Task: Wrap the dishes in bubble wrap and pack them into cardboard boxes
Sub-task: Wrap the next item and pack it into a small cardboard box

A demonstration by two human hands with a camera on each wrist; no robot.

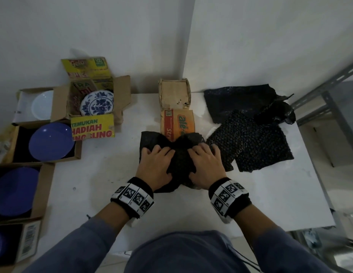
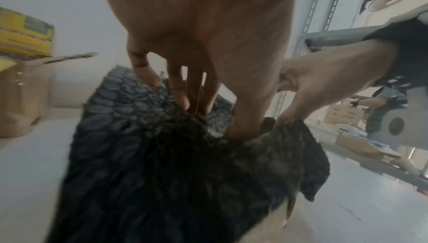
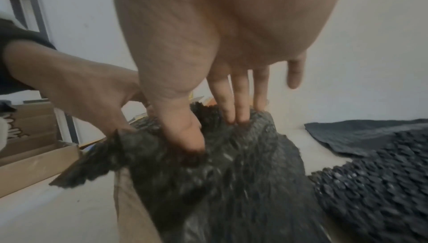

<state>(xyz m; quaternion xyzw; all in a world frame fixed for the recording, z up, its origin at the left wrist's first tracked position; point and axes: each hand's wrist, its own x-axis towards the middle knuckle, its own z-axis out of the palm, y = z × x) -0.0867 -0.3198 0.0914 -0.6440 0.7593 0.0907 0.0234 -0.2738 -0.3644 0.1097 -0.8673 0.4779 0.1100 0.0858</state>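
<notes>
Both hands (image 1: 179, 164) press black bubble wrap (image 1: 180, 154) mid-table (image 1: 92, 174), margins open.

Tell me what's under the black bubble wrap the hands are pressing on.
Only brown cardboard shows beneath the black bubble wrap where both hands, left hand and right hand, press. Any dish inside is fully covered; I cannot see one.

Boxes holding plates (image 1: 51, 142) stand left of the table (image 1: 96, 174); bubble wrap sheets (image 1: 250, 140) lie right.
</notes>
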